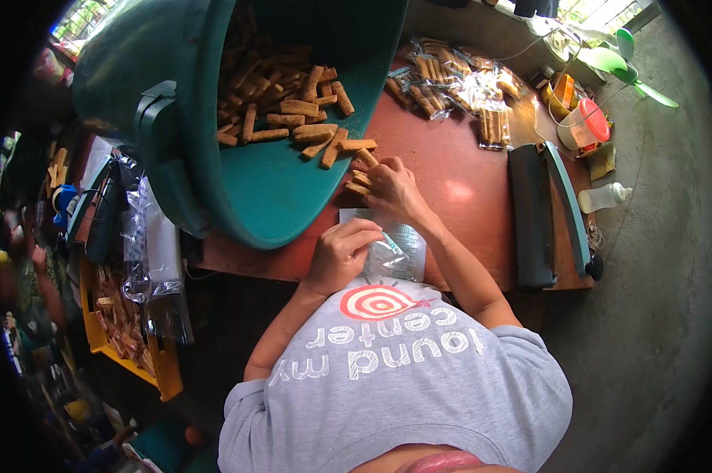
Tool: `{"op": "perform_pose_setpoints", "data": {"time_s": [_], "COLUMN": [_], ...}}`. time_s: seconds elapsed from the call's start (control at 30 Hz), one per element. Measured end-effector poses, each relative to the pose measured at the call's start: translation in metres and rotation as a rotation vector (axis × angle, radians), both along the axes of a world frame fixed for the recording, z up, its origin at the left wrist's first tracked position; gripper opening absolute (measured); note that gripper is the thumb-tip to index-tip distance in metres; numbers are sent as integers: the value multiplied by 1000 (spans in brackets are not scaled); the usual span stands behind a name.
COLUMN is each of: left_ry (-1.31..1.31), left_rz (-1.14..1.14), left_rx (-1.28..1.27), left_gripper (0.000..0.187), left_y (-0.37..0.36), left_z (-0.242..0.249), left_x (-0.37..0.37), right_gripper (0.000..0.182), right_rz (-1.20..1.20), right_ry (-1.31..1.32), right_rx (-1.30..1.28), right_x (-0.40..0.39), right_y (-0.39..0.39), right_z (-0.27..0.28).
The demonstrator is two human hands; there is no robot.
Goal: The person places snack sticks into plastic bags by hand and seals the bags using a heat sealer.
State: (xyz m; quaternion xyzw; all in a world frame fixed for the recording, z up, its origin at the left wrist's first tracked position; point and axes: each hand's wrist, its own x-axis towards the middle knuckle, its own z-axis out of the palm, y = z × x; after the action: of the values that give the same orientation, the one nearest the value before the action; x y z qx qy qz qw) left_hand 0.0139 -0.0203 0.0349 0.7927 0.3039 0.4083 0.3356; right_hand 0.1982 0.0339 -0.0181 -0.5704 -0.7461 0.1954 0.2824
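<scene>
Left hand (342, 254), fingers curled, pinches a clear plastic bag (397, 251) near the front edge of the reddish-brown table (458, 197). Right hand (391, 188), fingers closed, grips brown biscuit sticks (359, 180) at the tipped green plastic tub's (285, 197) rim.

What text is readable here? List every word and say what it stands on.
"found my center", white letters seen upside down under a red target sign, on the person's grey T-shirt.
Packed snack bags on the table: any print too small to read.
Nothing else readable.
</scene>
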Motion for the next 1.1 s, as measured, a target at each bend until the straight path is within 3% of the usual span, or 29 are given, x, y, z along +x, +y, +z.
{"op": "perform_pose_setpoints", "data": {"time_s": [0.07, 0.13, 0.23, 0.33, 0.47, 0.57, 0.73, 0.87, 0.93, 1.03, 1.1], "left_ry": [3, -2, 0, 0, 1, 10, 17, 26, 25, 25, 15], "left_rz": [9, 34, 17, -8, -12, -11, 0, 1, -6, 9, 2], "left_rx": [8, 9, -2, 1, -1, 7, 21, 33, 21, 21, 19], "left_gripper": [30, 29, 29, 28, 28, 28, 28, 28, 28, 28, 28], "left_y": [0, 0, 2, 2, 3, 3, 2, 2, 2, 3, 4], "left_z": [-2, -3, -4, -2, -3, 0, 0, 1, 4, 1, 0], "left_x": [-1, -2, -1, 2, 4, 3, 1, 2, 1, 0, 2], "right_gripper": [44, 53, 72, 72, 73, 74, 76, 76, 73, 70, 69], "right_rz": [-36, -11, -24, -14, 23, 44, 194, 212, 175, 175, 209], "right_ry": [54, 74, -104, -205, -290, -154, 57, 41, -92, -221, -85], "right_rx": [-16, -49, -22, 165, 181, 116, 284, 275, 149, 237, 198], "right_x": [9, 15, 25, 27, 27, 30, 23, 15, 12, 15, 14], "right_y": [-1, -3, -10, -15, -17, -11, 6, 21, 25, 27, 30], "right_z": [0, 10, 19, -1, -9, -8, 1, 1, -4, -2, -9]}}
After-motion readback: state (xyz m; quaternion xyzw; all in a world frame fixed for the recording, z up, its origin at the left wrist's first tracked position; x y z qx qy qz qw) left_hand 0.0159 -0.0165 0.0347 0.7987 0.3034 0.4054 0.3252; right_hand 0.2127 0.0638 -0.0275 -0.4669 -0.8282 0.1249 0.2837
